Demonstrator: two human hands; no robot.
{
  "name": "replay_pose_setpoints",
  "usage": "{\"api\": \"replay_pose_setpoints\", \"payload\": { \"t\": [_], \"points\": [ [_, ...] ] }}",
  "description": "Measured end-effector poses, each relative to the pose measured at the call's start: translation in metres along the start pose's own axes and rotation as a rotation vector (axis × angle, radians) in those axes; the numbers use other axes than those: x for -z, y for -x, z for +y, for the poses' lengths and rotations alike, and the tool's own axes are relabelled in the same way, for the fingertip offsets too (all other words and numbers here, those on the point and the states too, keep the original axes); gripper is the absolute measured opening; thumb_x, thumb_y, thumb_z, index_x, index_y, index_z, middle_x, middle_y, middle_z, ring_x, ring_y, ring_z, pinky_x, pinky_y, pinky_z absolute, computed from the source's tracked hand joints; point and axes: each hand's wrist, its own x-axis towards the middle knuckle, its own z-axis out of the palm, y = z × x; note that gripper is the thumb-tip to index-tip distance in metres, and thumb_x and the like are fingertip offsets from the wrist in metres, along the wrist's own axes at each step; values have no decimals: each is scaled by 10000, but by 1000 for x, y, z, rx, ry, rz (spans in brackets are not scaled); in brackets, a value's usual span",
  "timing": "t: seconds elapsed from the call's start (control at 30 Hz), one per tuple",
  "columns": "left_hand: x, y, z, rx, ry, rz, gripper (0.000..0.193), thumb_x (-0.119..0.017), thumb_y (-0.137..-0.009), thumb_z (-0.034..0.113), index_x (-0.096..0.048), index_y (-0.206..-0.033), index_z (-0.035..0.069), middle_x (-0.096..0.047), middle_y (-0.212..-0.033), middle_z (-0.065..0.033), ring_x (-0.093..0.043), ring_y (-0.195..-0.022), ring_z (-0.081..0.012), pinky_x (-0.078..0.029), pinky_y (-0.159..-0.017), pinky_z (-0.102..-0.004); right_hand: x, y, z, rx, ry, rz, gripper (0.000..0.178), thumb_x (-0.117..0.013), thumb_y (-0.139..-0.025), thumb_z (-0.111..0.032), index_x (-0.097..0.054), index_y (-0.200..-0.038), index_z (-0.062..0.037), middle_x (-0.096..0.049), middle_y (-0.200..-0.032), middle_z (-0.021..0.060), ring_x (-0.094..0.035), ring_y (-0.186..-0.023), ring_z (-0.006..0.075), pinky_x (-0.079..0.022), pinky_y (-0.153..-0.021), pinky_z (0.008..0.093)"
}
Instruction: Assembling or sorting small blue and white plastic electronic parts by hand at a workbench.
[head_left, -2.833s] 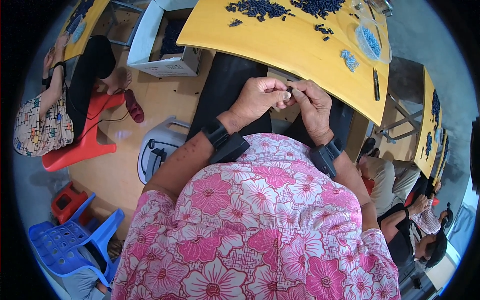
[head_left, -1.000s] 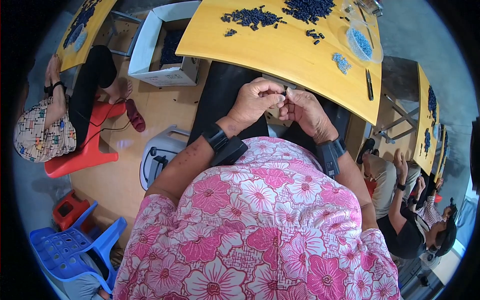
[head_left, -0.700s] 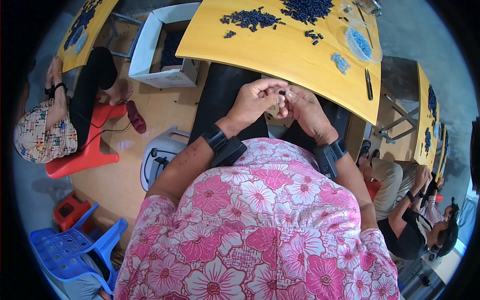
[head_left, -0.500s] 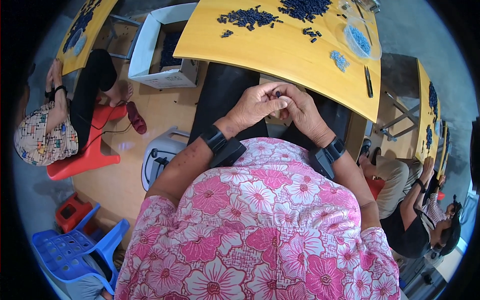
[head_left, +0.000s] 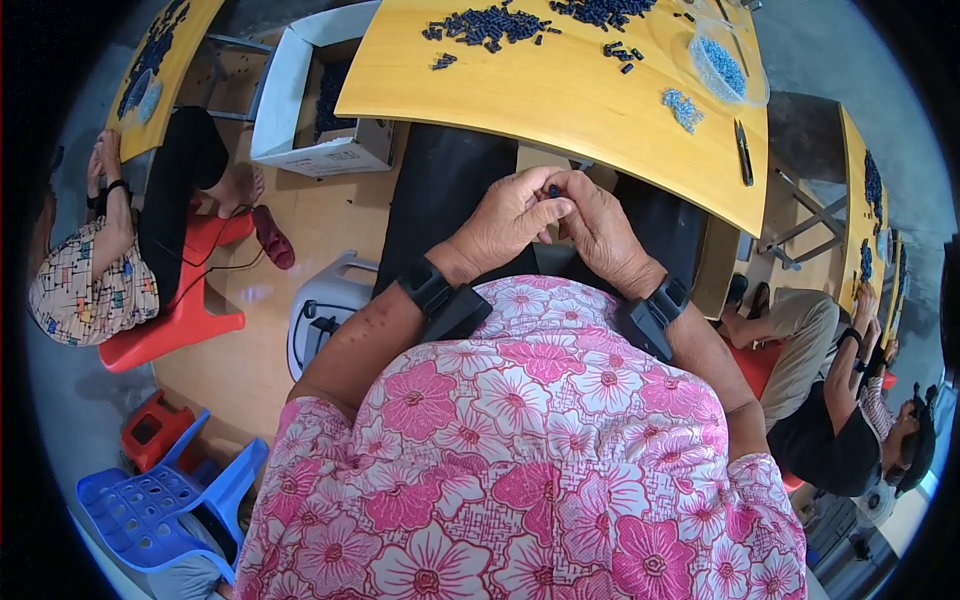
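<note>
Small dark piece, held where the left hand and right hand meet: mostly covered, one end showing, detail too small to make out. Several fingertips tucked out of sight behind it. Dark trousers run in under the counter, knees hidden. Counter's far side cut off by the top edge; farther pile of dark pieces likewise. White cardboard box partly covered by the counter's corner, contents in shadow. Light-blue bits too fine to tell singly. Grey stool partly behind the left forearm.
</note>
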Motion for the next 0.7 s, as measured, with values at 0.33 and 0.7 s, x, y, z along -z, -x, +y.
{"api": "replay_pose_setpoints", "payload": {
  "t": [0.33,0.7],
  "points": [
    [-3,2,1,28,53,58,426,-571,-934,242,-496,-1237,-47,-600,-937,-63,-587,-706,-79,-515,-632,-214,-1,1,6,26,-28,-48,202,-425,-983,-129,-474,-1128,3,-579,-915,135,-611,-764,206,-510,-669,291],
    [-8,1,-4,33,86,49,345,-488,-966,136,-470,-1276,-14,-585,-920,-37,-563,-722,-60,-492,-639,-204,-3,0,2,117,-71,26,126,-476,-933,-70,-496,-1029,10,-616,-747,144,-636,-638,219,-502,-596,329]
  ]
}}
